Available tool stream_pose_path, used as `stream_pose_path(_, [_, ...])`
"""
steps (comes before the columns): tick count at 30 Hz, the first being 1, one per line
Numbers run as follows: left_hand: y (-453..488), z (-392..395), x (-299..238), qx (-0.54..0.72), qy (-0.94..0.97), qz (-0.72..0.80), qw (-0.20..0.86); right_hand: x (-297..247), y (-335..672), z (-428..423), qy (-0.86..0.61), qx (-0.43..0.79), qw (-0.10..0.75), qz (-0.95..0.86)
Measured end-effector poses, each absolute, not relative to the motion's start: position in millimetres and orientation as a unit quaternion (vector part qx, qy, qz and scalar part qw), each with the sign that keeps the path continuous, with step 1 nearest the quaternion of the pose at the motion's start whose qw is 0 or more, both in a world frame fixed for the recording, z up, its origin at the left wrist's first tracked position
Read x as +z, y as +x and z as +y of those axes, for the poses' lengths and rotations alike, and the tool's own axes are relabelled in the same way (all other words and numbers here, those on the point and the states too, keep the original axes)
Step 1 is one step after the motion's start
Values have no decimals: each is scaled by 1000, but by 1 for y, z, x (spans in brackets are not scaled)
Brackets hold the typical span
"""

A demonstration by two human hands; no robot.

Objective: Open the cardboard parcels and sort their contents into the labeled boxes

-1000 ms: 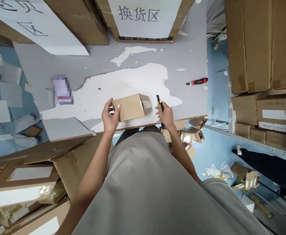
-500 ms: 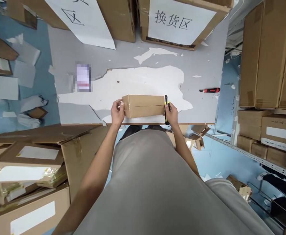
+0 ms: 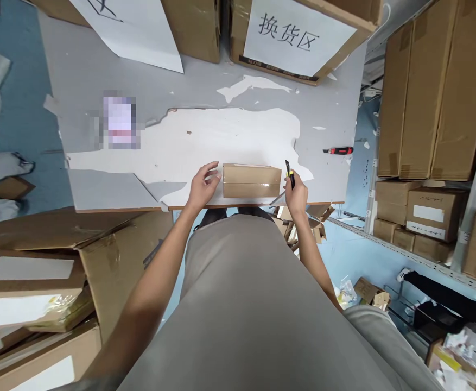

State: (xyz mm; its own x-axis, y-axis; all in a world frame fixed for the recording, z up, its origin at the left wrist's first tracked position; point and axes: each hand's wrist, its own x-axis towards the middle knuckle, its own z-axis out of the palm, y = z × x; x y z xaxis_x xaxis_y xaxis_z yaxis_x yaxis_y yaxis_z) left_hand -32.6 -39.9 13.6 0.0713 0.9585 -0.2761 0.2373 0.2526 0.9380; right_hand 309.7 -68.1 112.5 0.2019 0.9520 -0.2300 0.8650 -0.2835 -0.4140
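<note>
A small brown cardboard box [image 3: 251, 182] lies lengthwise near the table's front edge, with a seam along its top that shines at the right part. Just off its left end is my left hand [image 3: 204, 185], fingers apart and holding nothing. My right hand [image 3: 297, 194] grips a black and yellow box cutter [image 3: 290, 174] beside the box's right end, its tip pointing away from me. Whether the cutter's blade is out is too small to tell.
A red and black utility knife [image 3: 338, 151] lies at the table's right side. Large cartons with paper signs [image 3: 298, 38] stand along the back. Torn white patches mark the grey tabletop [image 3: 99, 187]. Stacked boxes [image 3: 437, 212] fill a right-hand rack; an open carton [image 3: 119, 260] with parcels stands front left.
My left hand has come off the box's left end and opened. The box has been turned, showing a different face. My right hand, still holding the cutter, has moved away from the box.
</note>
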Motion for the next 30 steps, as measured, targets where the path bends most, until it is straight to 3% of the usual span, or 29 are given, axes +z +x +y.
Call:
stream_pose_path(5, [-35,-43,39,307,592,528,527,147,276,-62,-708,245,71,-658])
stream_pose_path(11, [-33,-38,26,307,583,519,544,169,219,-48,-560,277,-147,-767])
stream_pose_path(16, [-34,-33,23,308,568,512,567,172,198,-31,-496,241,-251,-795])
stream_pose_path(30, [-32,-31,16,316,559,507,575,178,187,-12,-449,207,-320,-808])
